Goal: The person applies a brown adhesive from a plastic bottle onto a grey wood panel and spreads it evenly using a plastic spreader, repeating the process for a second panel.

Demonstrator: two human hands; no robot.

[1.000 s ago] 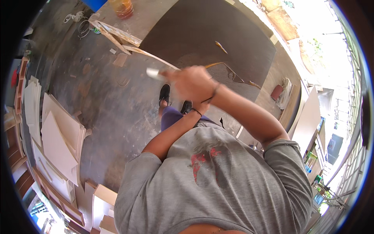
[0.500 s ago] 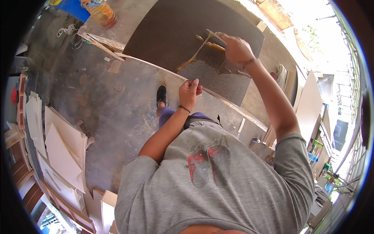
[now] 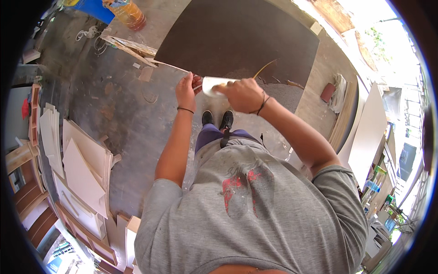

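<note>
My right hand (image 3: 246, 95) grips a pale, flat spreader (image 3: 213, 84) with a yellowish smear on it, held over the near edge of a large dark board (image 3: 237, 39). My left hand (image 3: 186, 92) is closed, its fingers curled beside the board's near left edge and close to the spreader's left end. What it holds, if anything, I cannot make out. A thin amber streak of glue-like liquid (image 3: 265, 68) lies on the board beyond my right hand. The board's near right part (image 3: 285, 96) looks grey and speckled.
An amber-filled plastic bottle (image 3: 127, 16) and a blue container (image 3: 93, 9) stand at the far left. White cord (image 3: 337, 93) and a reddish block (image 3: 327, 92) lie right of the board. Pale panels (image 3: 84, 169) are stacked at the left, with another large panel (image 3: 367, 134) at the right.
My right hand has come nearer and left with the spreader, now turned flat to view. The left hand has moved left. Thick amber streaks on the board are mostly gone from sight.
</note>
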